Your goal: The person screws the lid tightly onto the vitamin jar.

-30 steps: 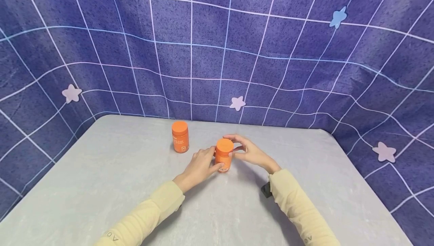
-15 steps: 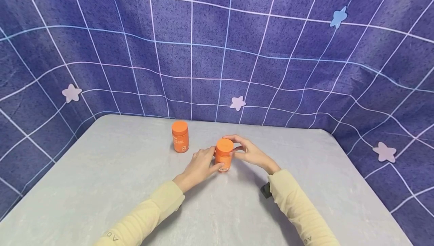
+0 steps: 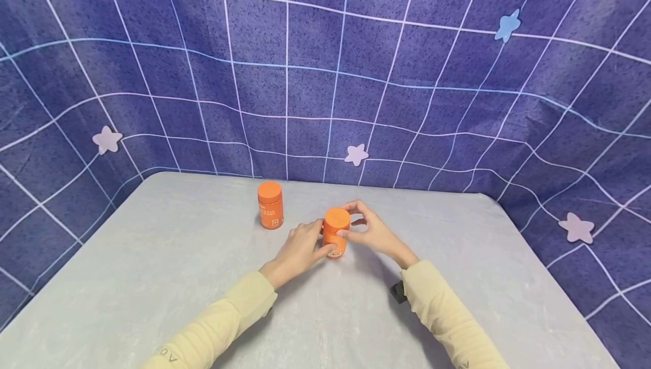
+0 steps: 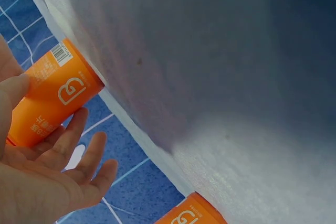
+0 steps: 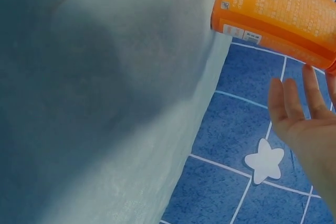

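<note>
An orange screw-top jar stands upright on the table, pale print and a barcode on its side. My left hand grips its body, thumb in front and fingers behind. At the orange lid, my right hand has its thumb across the front just below and its index finger curled behind. In the left wrist view, the jar lies between the thumb and fingers of my left hand. The right wrist view has the jar above my right hand, the lid mostly out of frame.
A second orange jar, lid on, stands upright to the left and farther back. The table has a pale grey cover. Behind it hangs a blue cloth with white grid lines and stars.
My right hand has turned slightly around the lid, its thumb moving left across the front of the jar. The left hand, the jar body and the second jar have stayed in place.
</note>
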Available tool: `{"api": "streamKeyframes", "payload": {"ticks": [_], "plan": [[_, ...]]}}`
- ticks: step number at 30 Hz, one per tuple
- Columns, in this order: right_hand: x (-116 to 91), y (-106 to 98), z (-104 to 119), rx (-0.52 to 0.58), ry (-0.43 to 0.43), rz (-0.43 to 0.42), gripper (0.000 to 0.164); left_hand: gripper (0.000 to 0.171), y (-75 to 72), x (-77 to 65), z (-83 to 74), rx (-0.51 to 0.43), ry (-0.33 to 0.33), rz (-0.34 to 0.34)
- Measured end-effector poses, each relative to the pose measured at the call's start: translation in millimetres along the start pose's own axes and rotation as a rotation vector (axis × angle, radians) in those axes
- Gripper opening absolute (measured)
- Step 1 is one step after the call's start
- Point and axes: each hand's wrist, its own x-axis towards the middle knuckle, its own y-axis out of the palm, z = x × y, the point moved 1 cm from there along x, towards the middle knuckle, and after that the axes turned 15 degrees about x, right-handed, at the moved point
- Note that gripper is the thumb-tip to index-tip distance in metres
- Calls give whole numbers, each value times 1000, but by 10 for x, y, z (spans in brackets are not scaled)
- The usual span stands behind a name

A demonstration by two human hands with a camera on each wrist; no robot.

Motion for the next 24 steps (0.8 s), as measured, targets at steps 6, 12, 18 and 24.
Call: {"api": "streamKeyframes", "payload": {"ticks": [6, 12, 18, 24], "plan": [[7, 0, -16, -6, 0, -6, 48, 52, 0, -3, -3, 6, -7, 8], [51, -87, -243, -19, -25, 21, 53, 51, -1, -2, -8, 7, -10, 8], [44, -103, -83, 42, 1, 105, 51, 48, 11, 8, 0, 3, -5, -2], [43, -116, -15, 68, -15, 172, 52, 47, 13, 3, 2, -5, -4, -5]]}}
